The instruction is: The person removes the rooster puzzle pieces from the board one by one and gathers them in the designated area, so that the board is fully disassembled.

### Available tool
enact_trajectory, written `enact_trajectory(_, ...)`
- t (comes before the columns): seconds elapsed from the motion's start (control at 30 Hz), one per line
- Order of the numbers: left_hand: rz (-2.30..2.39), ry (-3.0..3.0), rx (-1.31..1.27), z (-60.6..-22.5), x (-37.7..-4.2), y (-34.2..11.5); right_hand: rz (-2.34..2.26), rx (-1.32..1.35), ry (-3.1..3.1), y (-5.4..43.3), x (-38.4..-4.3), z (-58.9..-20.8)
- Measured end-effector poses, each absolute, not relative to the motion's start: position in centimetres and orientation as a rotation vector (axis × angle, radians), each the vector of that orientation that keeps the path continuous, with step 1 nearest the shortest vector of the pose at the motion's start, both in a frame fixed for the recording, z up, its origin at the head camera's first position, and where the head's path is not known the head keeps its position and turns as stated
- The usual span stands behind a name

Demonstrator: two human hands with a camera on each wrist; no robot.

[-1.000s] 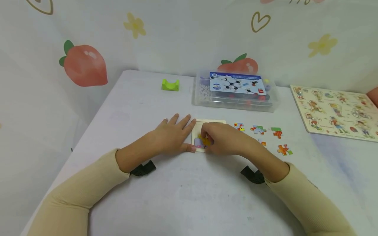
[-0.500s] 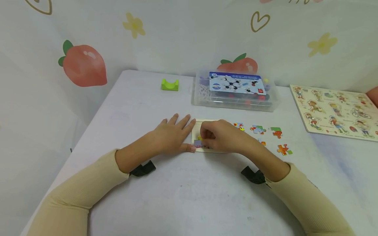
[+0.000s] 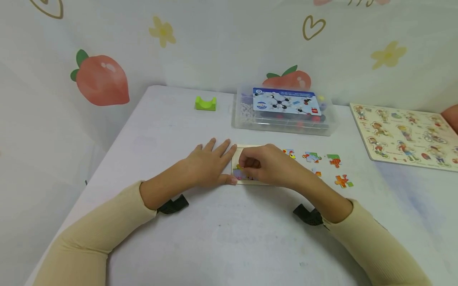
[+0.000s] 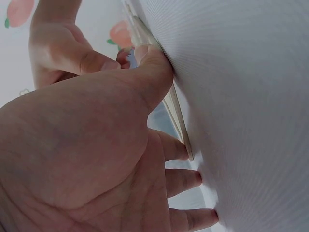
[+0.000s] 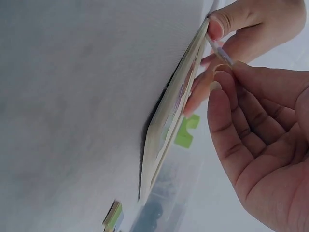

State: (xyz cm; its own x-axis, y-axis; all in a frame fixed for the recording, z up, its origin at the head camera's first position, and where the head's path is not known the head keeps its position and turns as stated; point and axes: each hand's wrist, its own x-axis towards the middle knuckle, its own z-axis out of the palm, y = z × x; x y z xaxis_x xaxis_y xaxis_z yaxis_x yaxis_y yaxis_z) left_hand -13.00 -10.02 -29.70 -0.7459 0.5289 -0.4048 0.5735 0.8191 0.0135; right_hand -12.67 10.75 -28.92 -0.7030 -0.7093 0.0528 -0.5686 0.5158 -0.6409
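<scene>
In the head view, a pale wooden puzzle tray (image 3: 247, 146) lies flat, partly hidden under my right hand. My left hand (image 3: 204, 166) rests with fingers spread at the tray's left side, its thumb (image 4: 155, 72) pressing on the near left corner. Between thumb and fingertips, my right hand (image 3: 270, 166) pinches a lilac and yellow jigsaw piece (image 3: 239, 173) over that same corner. From the right wrist, the piece (image 5: 222, 54) appears tilted, its lower end at the tray's corner. Several loose jigsaw pieces, one of them an orange piece (image 3: 342, 181), lie right of the tray.
Behind the tray stands a clear plastic box (image 3: 282, 121) with a molecule picture on its lid. A green curved block (image 3: 205, 104) sits at the back left. Far right lies a wooden board (image 3: 404, 135) with printed figures. A patterned cloth (image 3: 214, 47) hangs behind the table.
My right hand has shifted slightly left along the tray with the jigsaw piece in its fingertips. The left hand has stayed in place.
</scene>
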Motion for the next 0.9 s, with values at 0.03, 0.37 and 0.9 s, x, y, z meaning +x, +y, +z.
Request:
enact_trajectory(0.03, -0.154, 2.61, 0.827, -29.7, -13.0, -10.0, -0.956, -1.084, 2.546, 10.8, -12.5, -28.8)
enact_trajectory(0.37, -0.145, 2.611, 0.821, -29.7, -13.0, -10.0, -0.974, -0.953, 2.57, 11.7, -11.8, -28.1)
enact_trajectory(0.9, -0.184, 2.617, 0.818, -29.8, -12.9, -9.8, -1.026, -0.75, 2.598, 15.1, -11.3, -27.6)
